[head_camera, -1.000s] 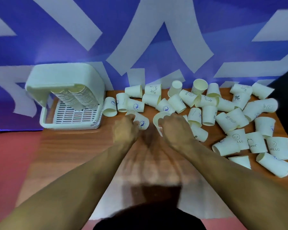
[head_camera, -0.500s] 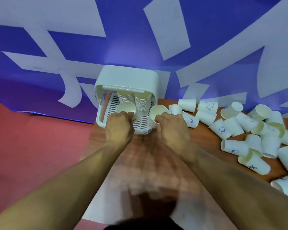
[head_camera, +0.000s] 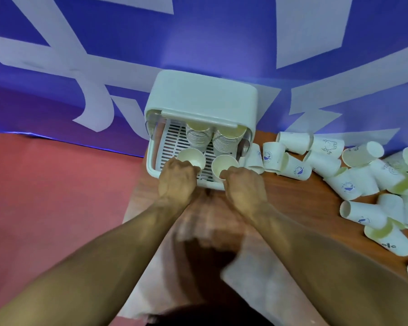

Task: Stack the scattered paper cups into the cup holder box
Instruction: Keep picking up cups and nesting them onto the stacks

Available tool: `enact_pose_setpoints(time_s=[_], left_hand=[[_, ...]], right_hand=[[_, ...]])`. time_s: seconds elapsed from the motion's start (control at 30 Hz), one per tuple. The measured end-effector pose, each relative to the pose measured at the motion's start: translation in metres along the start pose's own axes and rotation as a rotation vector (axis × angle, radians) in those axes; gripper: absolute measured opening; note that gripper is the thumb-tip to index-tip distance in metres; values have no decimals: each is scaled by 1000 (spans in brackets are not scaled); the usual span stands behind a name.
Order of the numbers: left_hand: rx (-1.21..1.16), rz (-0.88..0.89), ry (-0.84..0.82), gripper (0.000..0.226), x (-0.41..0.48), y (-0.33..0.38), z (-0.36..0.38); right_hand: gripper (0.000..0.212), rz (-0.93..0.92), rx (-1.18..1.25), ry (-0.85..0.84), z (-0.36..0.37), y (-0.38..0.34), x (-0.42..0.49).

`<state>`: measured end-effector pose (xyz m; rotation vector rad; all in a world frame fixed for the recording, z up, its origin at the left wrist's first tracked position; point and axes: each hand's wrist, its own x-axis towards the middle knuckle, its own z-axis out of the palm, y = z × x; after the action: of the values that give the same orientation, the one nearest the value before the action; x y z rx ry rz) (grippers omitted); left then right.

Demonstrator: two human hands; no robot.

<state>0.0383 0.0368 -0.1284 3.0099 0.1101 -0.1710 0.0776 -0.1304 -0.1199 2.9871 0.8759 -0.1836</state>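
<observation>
Rounded white plastic box (head_camera: 199, 97), slatted floor, two ribbed cup stacks (head_camera: 198, 137); hands (head_camera: 177, 182) (head_camera: 244, 188) each gripping one paper cup (head_camera: 190, 156) (head_camera: 223, 164).

Wood-grain tabletop (head_camera: 292, 198) carries white cup holder box (head_camera: 198, 100) at far left edge; loose paper cups (head_camera: 353, 182) scattered on their sides to its right.
</observation>
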Motion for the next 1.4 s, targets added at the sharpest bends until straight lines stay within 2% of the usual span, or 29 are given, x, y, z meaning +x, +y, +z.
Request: enact_pose_setpoints(time_s=[0.23, 0.37, 0.5, 0.67, 0.77, 0.93, 1.17, 1.4], left_hand=[[29, 46, -127, 23, 5, -5, 19], [-11, 55, -92, 8, 5, -1, 19], [-25, 36, -34, 23, 1, 6, 13], [1, 21, 11, 22, -7, 18, -4], [-14, 55, 68, 28, -13, 38, -16], [-93, 121, 109, 35, -19, 99, -28], [-242, 326, 53, 44, -29, 228, -25], [-275, 468, -112, 38, -44, 370, 2]], right_hand=[[23, 5, 17, -62, 14, 1, 4], [25, -10, 79, -10, 16, 1, 3], [25, 2, 111, 86, 12, 0, -5], [26, 21, 180, 199, -3, 11, -26], [24, 61, 232, 238, -14, 24, -47], [22, 213, 219, 318, -30, 63, -101], [20, 456, 201, 325, -31, 154, -205], [24, 678, 254, 298, -15, 254, -318]])
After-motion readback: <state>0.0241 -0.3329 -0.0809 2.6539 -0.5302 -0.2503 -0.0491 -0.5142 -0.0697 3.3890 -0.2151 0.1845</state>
